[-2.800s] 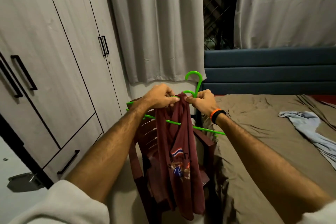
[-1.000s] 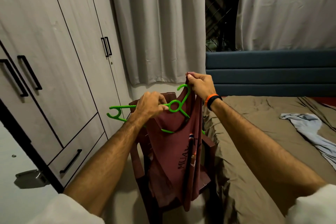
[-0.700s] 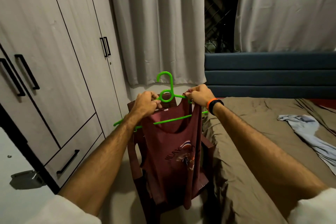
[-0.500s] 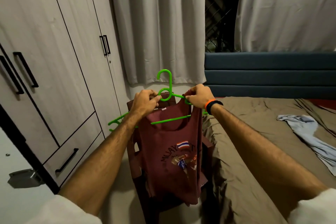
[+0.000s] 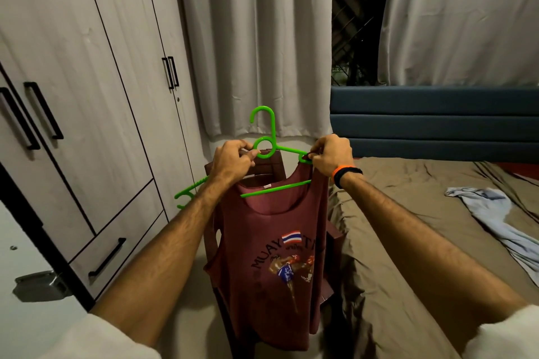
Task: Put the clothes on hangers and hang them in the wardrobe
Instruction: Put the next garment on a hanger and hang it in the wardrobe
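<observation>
Maroon tank top [image 5: 271,256] hangs on a green hanger [image 5: 264,151], held up in front of a dark chair [image 5: 269,167] that it mostly hides. Left hand [image 5: 230,162] pinches the hanger's left shoulder, covering the strap there; right hand [image 5: 331,154] grips the right strap at the hanger's end. Printed lettering is partly lost in a fold. Wardrobe [image 5: 87,96] doors stand closed at left.

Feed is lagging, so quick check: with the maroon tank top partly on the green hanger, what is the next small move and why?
Probably slide the left strap outward. The left hand grips the maroon printed tank top near the green plastic hanger's neck, while that hanger arm's tip pokes out bare beyond the wrist. The right hand already holds its strap at the notch.
</observation>
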